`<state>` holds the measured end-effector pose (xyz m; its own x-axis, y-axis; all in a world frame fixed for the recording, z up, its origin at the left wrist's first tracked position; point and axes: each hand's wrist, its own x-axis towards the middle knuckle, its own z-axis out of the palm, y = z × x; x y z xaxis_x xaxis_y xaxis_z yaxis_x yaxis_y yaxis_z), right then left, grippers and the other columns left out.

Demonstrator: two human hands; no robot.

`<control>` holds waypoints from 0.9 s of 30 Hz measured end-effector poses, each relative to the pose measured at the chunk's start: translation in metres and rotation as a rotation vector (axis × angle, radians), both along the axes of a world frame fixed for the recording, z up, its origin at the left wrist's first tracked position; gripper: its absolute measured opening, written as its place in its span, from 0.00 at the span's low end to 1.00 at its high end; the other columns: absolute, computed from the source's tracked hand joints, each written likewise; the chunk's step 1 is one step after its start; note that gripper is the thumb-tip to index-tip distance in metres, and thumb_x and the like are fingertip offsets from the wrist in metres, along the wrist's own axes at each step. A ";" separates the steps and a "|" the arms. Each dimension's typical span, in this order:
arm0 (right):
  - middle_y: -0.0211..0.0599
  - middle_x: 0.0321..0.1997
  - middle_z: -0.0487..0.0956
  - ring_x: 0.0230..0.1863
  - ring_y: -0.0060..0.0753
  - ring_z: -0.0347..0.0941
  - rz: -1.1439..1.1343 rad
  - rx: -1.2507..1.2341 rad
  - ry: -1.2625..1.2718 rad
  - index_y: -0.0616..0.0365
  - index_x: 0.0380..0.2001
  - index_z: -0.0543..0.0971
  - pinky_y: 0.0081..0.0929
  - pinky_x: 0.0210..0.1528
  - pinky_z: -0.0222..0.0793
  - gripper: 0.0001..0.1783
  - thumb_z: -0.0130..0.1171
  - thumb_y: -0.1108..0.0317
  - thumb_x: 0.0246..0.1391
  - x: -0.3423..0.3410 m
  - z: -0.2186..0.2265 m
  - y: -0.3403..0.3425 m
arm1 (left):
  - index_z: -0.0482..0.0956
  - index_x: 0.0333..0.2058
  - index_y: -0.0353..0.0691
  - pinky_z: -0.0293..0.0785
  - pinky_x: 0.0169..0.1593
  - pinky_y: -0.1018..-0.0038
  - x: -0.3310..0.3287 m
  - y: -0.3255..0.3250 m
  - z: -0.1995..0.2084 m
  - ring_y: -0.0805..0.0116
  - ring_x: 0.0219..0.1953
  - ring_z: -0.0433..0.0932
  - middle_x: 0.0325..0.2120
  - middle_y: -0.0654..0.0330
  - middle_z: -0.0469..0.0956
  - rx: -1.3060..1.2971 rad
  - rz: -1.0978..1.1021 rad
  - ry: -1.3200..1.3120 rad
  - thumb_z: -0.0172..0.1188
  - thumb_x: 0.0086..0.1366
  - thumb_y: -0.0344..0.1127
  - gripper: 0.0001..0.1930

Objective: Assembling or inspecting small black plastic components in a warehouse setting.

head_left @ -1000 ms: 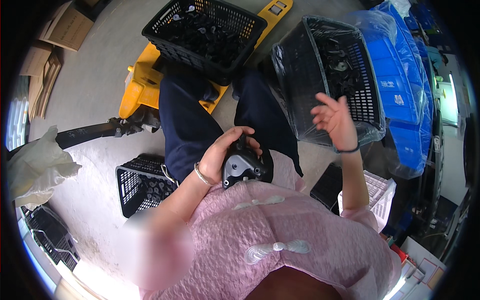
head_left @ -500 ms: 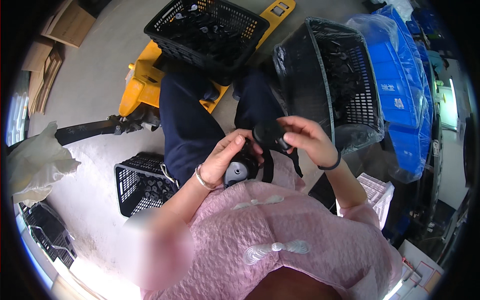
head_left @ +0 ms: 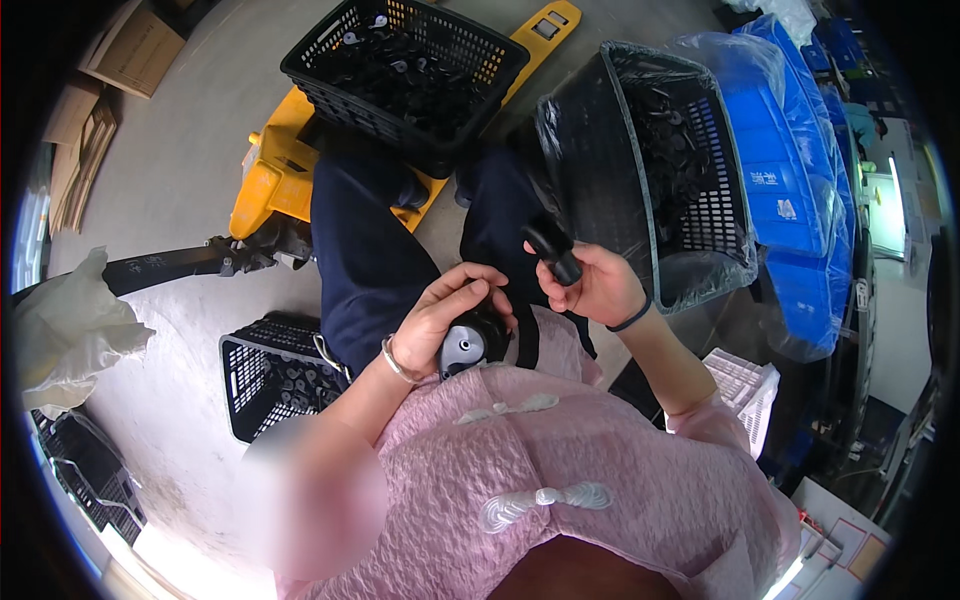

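Near my lap, my left hand [head_left: 432, 322] is closed around dark rounded parts. Among them a black wheel with a grey round hub [head_left: 463, 346] faces up, and the fingers hide the rest. To its right and a little higher, my right hand [head_left: 604, 284] pinches a black curved, hood-like piece with a short cylindrical stem [head_left: 551, 251]. This piece is apart from the left hand. Beyond my knees stands a black crate [head_left: 345, 110] heaped with small black parts [head_left: 400, 65], a few of them grey.
The far crate rests on a yellow pallet jack [head_left: 275, 180]. At right is a plastic-lined black crate [head_left: 632, 160] of dark parts, beside wrapped blue bins [head_left: 775, 165]. A smaller black crate [head_left: 232, 385] of grey-hubbed parts sits at left. Cardboard [head_left: 138, 52] leans far left.
My right hand has drawn slightly up and left and turned its black piece, so that the stem now shows. My left hand keeps its hold with little movement.
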<state>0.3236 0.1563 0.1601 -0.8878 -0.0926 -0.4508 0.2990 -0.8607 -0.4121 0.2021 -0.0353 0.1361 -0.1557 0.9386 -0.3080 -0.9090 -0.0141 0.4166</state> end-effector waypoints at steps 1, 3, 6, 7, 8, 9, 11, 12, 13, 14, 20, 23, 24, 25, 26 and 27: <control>0.38 0.35 0.74 0.32 0.25 0.71 0.003 0.001 0.000 0.64 0.51 0.65 0.24 0.35 0.68 0.21 0.40 0.62 0.58 0.000 -0.002 0.000 | 0.68 0.41 0.35 0.74 0.39 0.70 0.000 0.000 0.000 0.60 0.33 0.76 0.30 0.52 0.75 0.001 0.003 0.000 0.47 0.63 0.35 0.12; 0.39 0.37 0.74 0.33 0.26 0.71 0.039 0.172 0.080 0.63 0.52 0.64 0.25 0.36 0.67 0.21 0.41 0.63 0.57 0.000 -0.007 0.000 | 0.68 0.41 0.35 0.74 0.39 0.70 0.000 0.000 0.000 0.60 0.34 0.77 0.30 0.52 0.75 0.005 0.007 -0.006 0.48 0.63 0.35 0.12; 0.40 0.38 0.74 0.33 0.27 0.71 0.025 0.186 0.082 0.62 0.51 0.64 0.26 0.37 0.67 0.20 0.43 0.65 0.56 -0.002 -0.003 -0.001 | 0.68 0.41 0.35 0.74 0.39 0.70 0.000 -0.001 -0.001 0.60 0.34 0.77 0.30 0.52 0.75 0.010 0.006 -0.010 0.48 0.63 0.35 0.12; 0.40 0.38 0.74 0.33 0.27 0.70 0.016 0.200 0.098 0.62 0.51 0.64 0.26 0.37 0.66 0.20 0.43 0.66 0.56 -0.002 -0.003 -0.001 | 0.68 0.41 0.35 0.74 0.39 0.70 0.000 -0.001 -0.001 0.60 0.34 0.77 0.30 0.52 0.75 0.010 0.005 -0.010 0.48 0.63 0.35 0.12; 0.40 0.38 0.74 0.33 0.27 0.70 0.015 0.200 0.098 0.62 0.51 0.64 0.26 0.37 0.66 0.20 0.43 0.66 0.56 -0.002 -0.003 -0.001 | 0.68 0.41 0.35 0.74 0.40 0.70 0.000 -0.001 -0.002 0.60 0.34 0.77 0.30 0.52 0.75 0.016 0.005 -0.012 0.48 0.63 0.35 0.12; 0.40 0.39 0.73 0.34 0.27 0.70 0.014 0.213 0.125 0.62 0.51 0.64 0.26 0.38 0.66 0.20 0.44 0.66 0.56 -0.003 -0.003 -0.001 | 0.68 0.41 0.35 0.74 0.40 0.70 0.000 -0.001 -0.002 0.60 0.34 0.77 0.30 0.52 0.75 0.022 0.005 -0.014 0.48 0.62 0.35 0.11; 0.39 0.39 0.73 0.34 0.27 0.69 0.014 0.226 0.151 0.62 0.50 0.65 0.26 0.38 0.66 0.20 0.44 0.66 0.55 -0.003 -0.002 -0.002 | 0.68 0.41 0.35 0.74 0.40 0.70 0.000 -0.001 -0.004 0.60 0.34 0.77 0.30 0.52 0.75 0.027 0.004 -0.016 0.48 0.62 0.35 0.11; 0.38 0.39 0.73 0.35 0.27 0.69 0.002 0.247 0.139 0.62 0.50 0.65 0.25 0.39 0.65 0.20 0.45 0.67 0.55 -0.004 0.000 -0.003 | 0.69 0.41 0.35 0.74 0.40 0.70 0.000 -0.001 -0.004 0.60 0.34 0.76 0.30 0.52 0.75 0.031 0.004 -0.016 0.48 0.62 0.35 0.11; 0.37 0.39 0.72 0.36 0.26 0.69 -0.010 0.268 0.127 0.62 0.50 0.65 0.25 0.39 0.65 0.20 0.45 0.67 0.55 -0.004 0.002 -0.004 | 0.69 0.41 0.35 0.74 0.40 0.70 0.001 -0.001 -0.004 0.60 0.34 0.76 0.30 0.52 0.75 0.032 0.006 -0.016 0.48 0.62 0.35 0.11; 0.37 0.39 0.72 0.36 0.26 0.69 -0.008 0.268 0.127 0.62 0.50 0.65 0.25 0.39 0.65 0.20 0.45 0.67 0.55 -0.004 0.001 -0.003 | 0.69 0.41 0.35 0.74 0.40 0.69 0.001 -0.001 -0.004 0.60 0.34 0.76 0.30 0.52 0.75 0.027 0.004 -0.017 0.48 0.62 0.35 0.11; 0.36 0.41 0.72 0.40 0.24 0.68 0.045 0.432 0.243 0.65 0.49 0.66 0.23 0.44 0.64 0.20 0.49 0.68 0.53 -0.007 0.006 0.000 | 0.70 0.40 0.36 0.74 0.39 0.71 0.001 0.000 -0.001 0.62 0.33 0.77 0.29 0.54 0.75 0.019 0.017 -0.038 0.48 0.62 0.33 0.09; 0.36 0.41 0.72 0.44 0.24 0.68 0.069 0.714 0.240 0.66 0.48 0.67 0.22 0.48 0.63 0.20 0.52 0.69 0.51 -0.010 0.016 0.000 | 0.71 0.39 0.36 0.74 0.38 0.74 0.002 0.000 0.001 0.64 0.31 0.77 0.28 0.56 0.76 0.008 0.031 -0.047 0.49 0.62 0.33 0.09; 0.35 0.41 0.72 0.45 0.24 0.67 0.082 0.722 0.224 0.67 0.48 0.67 0.22 0.50 0.62 0.21 0.53 0.70 0.51 -0.010 0.020 0.002 | 0.71 0.39 0.36 0.74 0.38 0.74 0.002 0.000 0.001 0.64 0.31 0.77 0.28 0.56 0.76 0.009 0.031 -0.036 0.48 0.63 0.33 0.09; 0.34 0.42 0.72 0.47 0.24 0.67 0.096 0.730 0.208 0.67 0.47 0.67 0.23 0.51 0.61 0.21 0.54 0.70 0.50 -0.009 0.021 0.002 | 0.71 0.39 0.36 0.74 0.38 0.74 0.002 0.000 0.000 0.64 0.31 0.77 0.28 0.56 0.76 0.010 0.032 -0.037 0.48 0.63 0.33 0.09; 0.34 0.42 0.72 0.47 0.24 0.67 0.097 0.730 0.208 0.67 0.47 0.67 0.23 0.51 0.61 0.21 0.54 0.70 0.50 -0.009 0.022 0.002 | 0.71 0.39 0.36 0.74 0.38 0.74 0.003 0.000 -0.002 0.64 0.31 0.77 0.28 0.56 0.76 0.019 0.033 -0.042 0.48 0.63 0.34 0.10; 0.33 0.41 0.72 0.46 0.25 0.67 0.082 0.820 0.232 0.66 0.46 0.68 0.23 0.49 0.62 0.20 0.55 0.71 0.49 -0.009 0.021 0.002 | 0.71 0.39 0.36 0.74 0.38 0.74 0.003 0.000 -0.003 0.64 0.31 0.77 0.28 0.56 0.76 0.028 0.035 -0.047 0.48 0.63 0.35 0.10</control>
